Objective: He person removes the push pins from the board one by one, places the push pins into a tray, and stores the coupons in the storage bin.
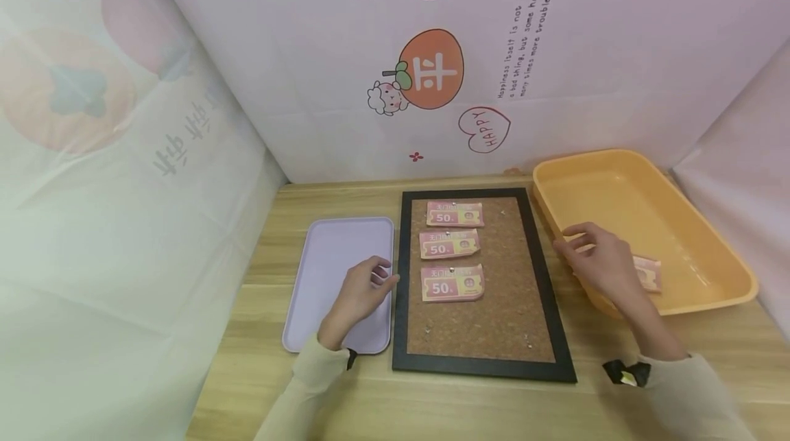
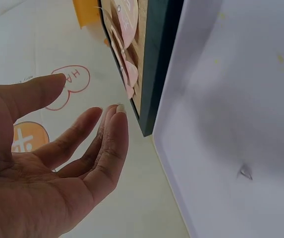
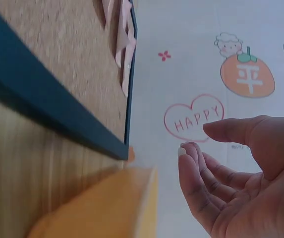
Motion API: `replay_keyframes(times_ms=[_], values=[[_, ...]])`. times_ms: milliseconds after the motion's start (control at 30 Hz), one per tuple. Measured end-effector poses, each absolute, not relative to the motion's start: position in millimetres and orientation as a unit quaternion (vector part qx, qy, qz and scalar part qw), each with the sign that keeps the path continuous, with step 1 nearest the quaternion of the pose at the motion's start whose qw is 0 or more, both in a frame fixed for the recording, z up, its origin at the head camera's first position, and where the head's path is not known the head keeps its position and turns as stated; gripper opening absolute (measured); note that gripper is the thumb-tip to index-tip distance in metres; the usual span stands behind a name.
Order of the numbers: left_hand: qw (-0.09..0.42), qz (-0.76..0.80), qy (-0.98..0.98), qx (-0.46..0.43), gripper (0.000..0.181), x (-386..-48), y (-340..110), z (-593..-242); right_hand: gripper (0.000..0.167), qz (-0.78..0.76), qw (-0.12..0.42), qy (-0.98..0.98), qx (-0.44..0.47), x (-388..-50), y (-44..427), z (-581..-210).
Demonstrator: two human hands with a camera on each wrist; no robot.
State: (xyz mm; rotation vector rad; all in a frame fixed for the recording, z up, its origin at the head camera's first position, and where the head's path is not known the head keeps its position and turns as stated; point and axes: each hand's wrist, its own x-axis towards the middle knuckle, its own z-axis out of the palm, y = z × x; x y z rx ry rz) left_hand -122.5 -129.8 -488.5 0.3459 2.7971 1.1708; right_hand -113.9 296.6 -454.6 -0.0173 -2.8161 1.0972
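3 pinned pink-and-yellow coupons [image 1: 449,245] read 50; both hands [image 1: 363,290] [image 1: 599,261], loosely curled, hold nothing

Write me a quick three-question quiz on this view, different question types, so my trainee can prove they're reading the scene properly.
1. How many coupons are on the cork board?
2. True or false: the left hand is holding nothing.
3. In the head view, where does another coupon show, partly behind the right hand?

Key:
1. Three.
2. True; its thumb and fingers are apart with nothing between them.
3. In the yellow bin.
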Motion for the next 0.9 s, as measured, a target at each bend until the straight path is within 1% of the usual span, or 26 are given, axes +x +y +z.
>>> replay_keyframes(times_ms=[133, 300, 433, 633, 700, 900], values=[[0.051, 0.392, 0.91, 0.123, 0.036, -123.7, -121.2, -488.5, 0.038, 0.371, 0.049, -0.927, 0.008, -115.7, 284.6, -458.8], [0.054, 0.404, 0.902, 0.142, 0.033, -123.3, -110.8, -490.3, 0.042, 0.384, 0.026, -0.923, 0.018, -116.7, 268.8, -465.3], [0.055, 0.403, 0.902, 0.143, 0.03, -122.7, -103.7, -493.1, 0.039, 0.394, 0.002, -0.919, 0.024, -117.4, 257.7, -471.3], [0.056, 0.411, 0.898, 0.144, 0.033, -122.3, -95.2, -496.0, 0.034, 0.377, -0.008, -0.925, 0.039, -118.4, 246.9, -481.5], [0.062, 0.417, 0.895, 0.144, 0.035, -122.5, -93.1, -497.3, 0.034, 0.38, -0.022, -0.924, 0.036, -118.7, 243.4, -485.3], [0.088, 0.438, 0.884, 0.138, 0.037, -123.1, -83.3, -500.6, 0.035, 0.447, -0.089, -0.889, 0.027, -120.6, 234.9, -501.6]])
